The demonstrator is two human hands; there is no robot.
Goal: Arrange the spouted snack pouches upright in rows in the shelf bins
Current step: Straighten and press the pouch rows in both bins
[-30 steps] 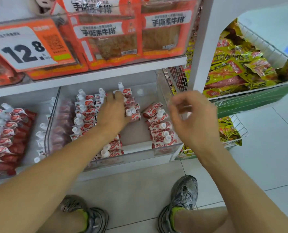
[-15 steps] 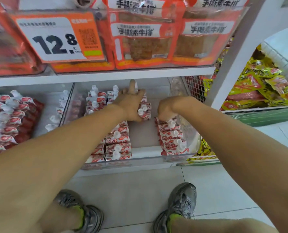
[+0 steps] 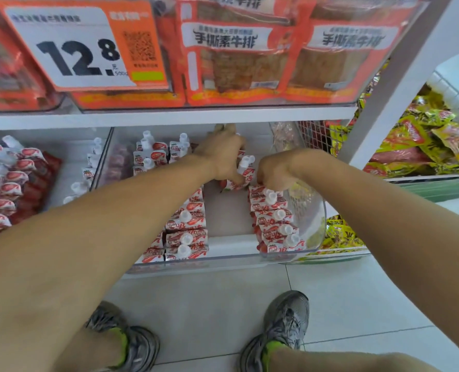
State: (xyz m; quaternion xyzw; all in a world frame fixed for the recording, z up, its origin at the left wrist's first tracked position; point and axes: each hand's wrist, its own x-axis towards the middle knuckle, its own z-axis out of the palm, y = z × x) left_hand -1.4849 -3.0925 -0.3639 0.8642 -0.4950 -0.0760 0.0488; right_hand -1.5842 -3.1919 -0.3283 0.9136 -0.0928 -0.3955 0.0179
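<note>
A clear shelf bin [image 3: 223, 260] on the low shelf holds red-and-white spouted pouches with white caps. Two rows [image 3: 185, 229] stand along its left side and one row [image 3: 274, 218] along its right wall, with a bare strip between them. My left hand [image 3: 223, 157] reaches deep into the bin, over the rear pouches of the middle row. Its thumb pinches a tilted pouch [image 3: 245, 170] against them. My right hand [image 3: 274, 170] is curled into a fist at the back end of the right row, its fingers closed over the rearmost pouch there.
A neighbouring bin [image 3: 5, 189] to the left is packed with the same pouches. Orange snack packs [image 3: 236, 55] and a 12.8 price tag [image 3: 70, 49] sit on the shelf above. A white post [image 3: 400, 76] and a basket of yellow packs [image 3: 424, 140] stand to the right. My shoes [image 3: 284, 328] are on the tiled floor.
Both hands have gone deeper into the bin. The right hand came down from mid-air and closed at the back of the right row. The left thumb has taken hold of a pouch.
</note>
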